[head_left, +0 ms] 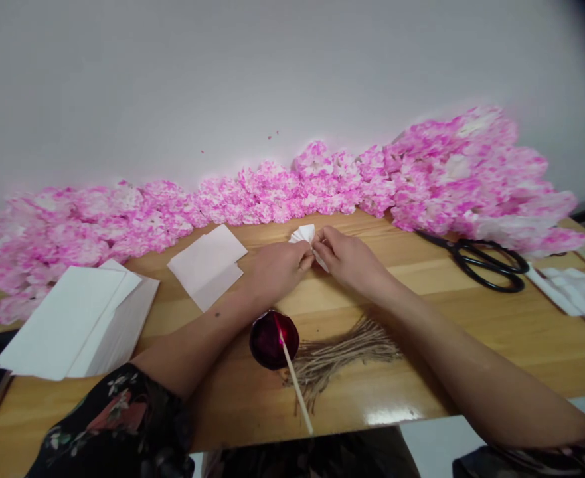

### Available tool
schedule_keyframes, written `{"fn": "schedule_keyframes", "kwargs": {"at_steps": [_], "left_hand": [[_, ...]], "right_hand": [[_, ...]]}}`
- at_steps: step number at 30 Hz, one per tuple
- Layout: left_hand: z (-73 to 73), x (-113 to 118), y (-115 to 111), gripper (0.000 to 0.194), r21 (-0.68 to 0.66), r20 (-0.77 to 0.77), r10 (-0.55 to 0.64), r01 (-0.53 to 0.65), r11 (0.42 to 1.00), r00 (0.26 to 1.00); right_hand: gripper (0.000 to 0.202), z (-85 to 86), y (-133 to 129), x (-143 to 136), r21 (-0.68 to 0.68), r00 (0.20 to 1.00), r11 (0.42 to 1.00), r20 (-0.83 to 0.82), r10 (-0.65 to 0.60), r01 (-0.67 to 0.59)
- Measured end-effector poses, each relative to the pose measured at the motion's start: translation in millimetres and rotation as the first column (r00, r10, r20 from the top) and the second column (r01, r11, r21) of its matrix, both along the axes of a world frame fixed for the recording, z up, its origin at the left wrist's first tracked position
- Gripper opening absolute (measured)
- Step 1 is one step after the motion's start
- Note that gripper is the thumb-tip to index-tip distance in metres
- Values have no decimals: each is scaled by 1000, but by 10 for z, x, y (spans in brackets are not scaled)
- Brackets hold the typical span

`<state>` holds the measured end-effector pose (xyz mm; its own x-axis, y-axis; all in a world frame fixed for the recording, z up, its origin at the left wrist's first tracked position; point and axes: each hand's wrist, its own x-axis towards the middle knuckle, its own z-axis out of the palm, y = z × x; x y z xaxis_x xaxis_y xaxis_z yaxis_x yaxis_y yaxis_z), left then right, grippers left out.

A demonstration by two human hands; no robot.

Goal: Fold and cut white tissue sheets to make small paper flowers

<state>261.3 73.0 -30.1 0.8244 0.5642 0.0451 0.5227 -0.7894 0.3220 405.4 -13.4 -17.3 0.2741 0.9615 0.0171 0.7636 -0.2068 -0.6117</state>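
Note:
Over the middle of the table, my left hand [285,267] and my right hand [344,259] meet at a pleated piece of white paper [303,234]. Both hands are closed, pinching the paper at its gathered middle. One end fans out above my fingers; a bit of the other end shows below. Whether a tie is between the fingertips is too small to tell. Nearer me stands a round bowl of dark magenta liquid [267,345] with a wooden stick [297,388] leaning in it. Right of the bowl lies a bundle of thin brown twisted ties [346,355].
Pink-and-white paper flowers [272,192] line the wall along the table [436,305]. At left lie a stack of white paper sheets [87,318] and a few smaller sheets [207,262]. Black-handled scissors [491,265] and folded white paper [578,295] lie at right.

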Motion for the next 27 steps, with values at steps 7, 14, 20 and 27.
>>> {"fn": "schedule_keyframes", "kwargs": {"at_steps": [7, 14, 20, 27], "left_hand": [[-4, -24, 102, 29, -79, 113, 9, 0, 997, 994], [18, -25, 67, 31, -4, 74, 53, -53, 999, 996], [45, -40, 87, 31, -2, 19, 30, -30, 1000, 999], [6, -83, 134, 33, -1, -12, -27, 27, 1000, 1000]], "right_hand": [[16, -134, 18, 65, 128, 990, 990, -122, 71, -55], [17, -162, 41, 17, 168, 989, 986, -147, 37, -12], [16, -199, 41, 21, 168, 994, 986, -99, 34, -17], [13, -176, 35, -7, 132, 995, 991, 96, -39, 26]]}}
